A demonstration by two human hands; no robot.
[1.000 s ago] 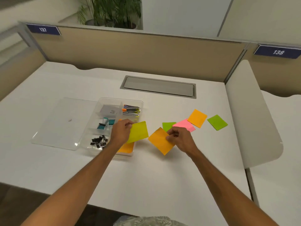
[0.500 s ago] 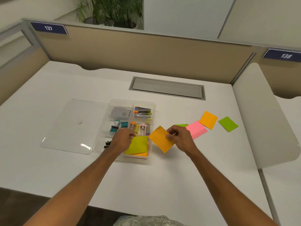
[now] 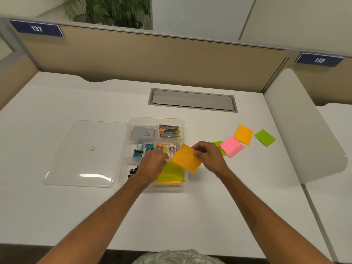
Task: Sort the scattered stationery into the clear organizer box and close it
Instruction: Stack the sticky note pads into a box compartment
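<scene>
The clear organizer box (image 3: 156, 119) stands open mid-table, its lid (image 3: 85, 153) lying flat to its left. Inside are a grey card pack (image 3: 142, 132), staplers (image 3: 169, 131), teal clips (image 3: 141, 151) and black binder clips (image 3: 133, 171). A yellow-green sticky pad (image 3: 171, 173) lies in the front right compartment on top of an orange pad (image 3: 169, 181). My left hand (image 3: 152, 165) is over the box with curled fingers at that pad's far edge. My right hand (image 3: 209, 159) pinches an orange sticky pad (image 3: 187, 159) above the box's right rim.
Loose on the table to the right are a half-hidden green pad (image 3: 218, 144), a pink pad (image 3: 231, 147), an orange pad (image 3: 243, 134) and a green pad (image 3: 264, 137). A grey cable hatch (image 3: 192, 100) sits behind. A white divider panel (image 3: 304, 130) bounds the right side.
My left hand brought the yellow-green pad down into the front right compartment, where it now lies flat. My right hand lifted the orange pad leftward to the box's rim.
</scene>
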